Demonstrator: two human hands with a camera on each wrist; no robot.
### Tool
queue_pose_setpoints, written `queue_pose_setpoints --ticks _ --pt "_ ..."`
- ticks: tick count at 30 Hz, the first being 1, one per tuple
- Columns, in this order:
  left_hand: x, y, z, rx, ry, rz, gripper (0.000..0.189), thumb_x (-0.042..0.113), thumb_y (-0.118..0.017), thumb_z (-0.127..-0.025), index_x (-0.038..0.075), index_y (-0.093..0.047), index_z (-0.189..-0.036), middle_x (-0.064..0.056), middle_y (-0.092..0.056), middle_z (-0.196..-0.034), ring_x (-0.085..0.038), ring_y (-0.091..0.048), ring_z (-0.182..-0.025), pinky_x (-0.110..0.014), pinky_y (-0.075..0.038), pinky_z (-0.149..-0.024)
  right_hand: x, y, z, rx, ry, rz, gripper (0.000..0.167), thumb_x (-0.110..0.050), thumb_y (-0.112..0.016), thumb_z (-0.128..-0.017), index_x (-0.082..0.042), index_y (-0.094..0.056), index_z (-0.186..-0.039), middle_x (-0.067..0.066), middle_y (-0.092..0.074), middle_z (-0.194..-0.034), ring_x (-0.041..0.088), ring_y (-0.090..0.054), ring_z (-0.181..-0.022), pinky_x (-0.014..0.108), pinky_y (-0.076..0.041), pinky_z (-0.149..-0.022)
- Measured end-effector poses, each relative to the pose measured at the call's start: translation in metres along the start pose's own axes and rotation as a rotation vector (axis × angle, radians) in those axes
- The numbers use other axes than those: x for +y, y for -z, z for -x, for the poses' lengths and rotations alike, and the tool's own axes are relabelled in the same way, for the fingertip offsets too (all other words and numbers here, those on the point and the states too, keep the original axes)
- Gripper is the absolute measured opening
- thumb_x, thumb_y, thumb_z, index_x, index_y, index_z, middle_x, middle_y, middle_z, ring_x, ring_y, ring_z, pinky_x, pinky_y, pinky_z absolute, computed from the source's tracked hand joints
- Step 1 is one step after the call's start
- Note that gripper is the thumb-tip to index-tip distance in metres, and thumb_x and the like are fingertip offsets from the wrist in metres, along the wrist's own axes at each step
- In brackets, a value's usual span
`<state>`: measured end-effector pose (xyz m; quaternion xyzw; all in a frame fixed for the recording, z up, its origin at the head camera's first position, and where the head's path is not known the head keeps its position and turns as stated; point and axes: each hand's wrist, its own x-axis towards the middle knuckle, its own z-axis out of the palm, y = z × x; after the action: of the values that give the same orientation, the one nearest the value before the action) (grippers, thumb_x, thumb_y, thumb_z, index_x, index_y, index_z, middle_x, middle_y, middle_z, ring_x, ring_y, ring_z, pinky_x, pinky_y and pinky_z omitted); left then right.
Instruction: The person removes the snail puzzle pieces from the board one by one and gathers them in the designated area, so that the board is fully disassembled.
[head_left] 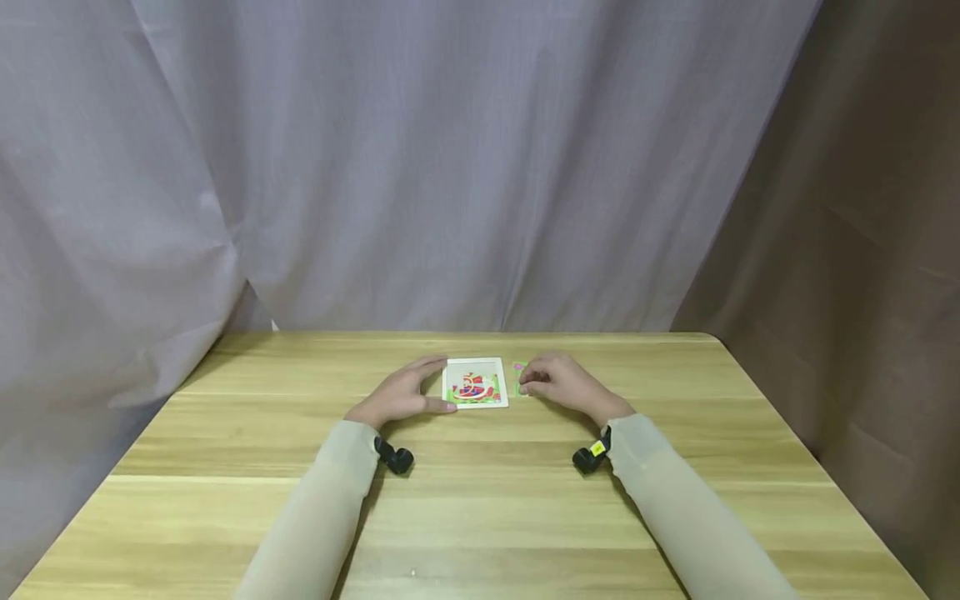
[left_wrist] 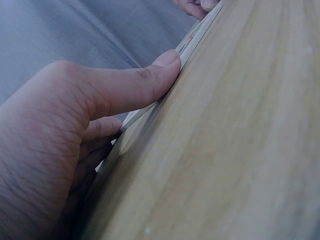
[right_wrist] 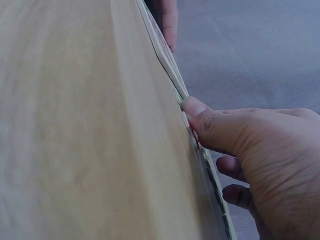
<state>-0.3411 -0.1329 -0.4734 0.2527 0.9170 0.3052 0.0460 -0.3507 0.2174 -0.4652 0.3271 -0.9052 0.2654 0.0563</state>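
Note:
A square picture puzzle board [head_left: 504, 385] with a pale frame lies flat towards the back of the table. Its lower part carries a red, green and white picture, while its upper part is plain grey. My left hand [head_left: 405, 390] holds the board at its left side, thumb [left_wrist: 167, 59] on the near edge and fingers towards the far left corner. Just right of the board, my right hand [head_left: 566, 383] pinches a small colourful puzzle piece [head_left: 518, 367], green and pink, with thumb and fingertips. The curled fingers cover much of that piece.
Thin flat pieces [right_wrist: 215, 187] lie in a row under and beside the right hand. The wooden table [head_left: 480, 500] runs back to a grey curtain [head_left: 420, 167], with a darker curtain [head_left: 847, 292] along the right. Each wrist wears a small black camera.

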Motion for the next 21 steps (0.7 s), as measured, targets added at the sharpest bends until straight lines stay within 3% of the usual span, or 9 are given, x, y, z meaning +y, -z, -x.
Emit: queue_pose_setpoints --ticks 7,14,21 --pt "-0.0023 -0.0035 0.0024 -0.016 0.015 0.005 0.104 0.053 -0.087 -0.091 0.007 -0.043 -0.173 -0.016 -0.036 -0.184 -0.044 -0.034 -0.17 -0.069 -0.026 -0.139 0.0023 -0.0033 0.0016 -0.026 0.012 0.0 0.006 -0.015 -0.084 -0.102 -0.011 -0.087 -0.106 0.006 -0.083 -0.11 0.015 -0.072 -0.097 0.031 -0.063 -0.086" --pt "-0.0039 -0.0078 0.0021 0.002 0.02 0.001 0.103 0.053 -0.087 -0.091 0.009 -0.043 -0.173 -0.015 -0.037 -0.183 -0.043 -0.036 -0.169 -0.069 -0.027 -0.139 0.0046 -0.0066 0.0046 -0.002 0.018 -0.009 0.007 -0.017 -0.082 -0.104 -0.012 -0.086 -0.106 0.006 -0.083 -0.111 0.018 -0.073 -0.099 0.035 -0.063 -0.088" --pt "-0.0043 -0.0069 0.0004 0.002 0.018 -0.008 0.104 0.055 -0.086 -0.091 0.009 -0.043 -0.173 -0.014 -0.037 -0.183 -0.043 -0.035 -0.17 -0.069 -0.027 -0.139 0.0053 -0.0058 0.0037 0.015 0.017 -0.006 0.006 -0.017 -0.082 -0.104 -0.013 -0.086 -0.105 0.004 -0.082 -0.108 0.014 -0.071 -0.096 0.032 -0.06 -0.085"
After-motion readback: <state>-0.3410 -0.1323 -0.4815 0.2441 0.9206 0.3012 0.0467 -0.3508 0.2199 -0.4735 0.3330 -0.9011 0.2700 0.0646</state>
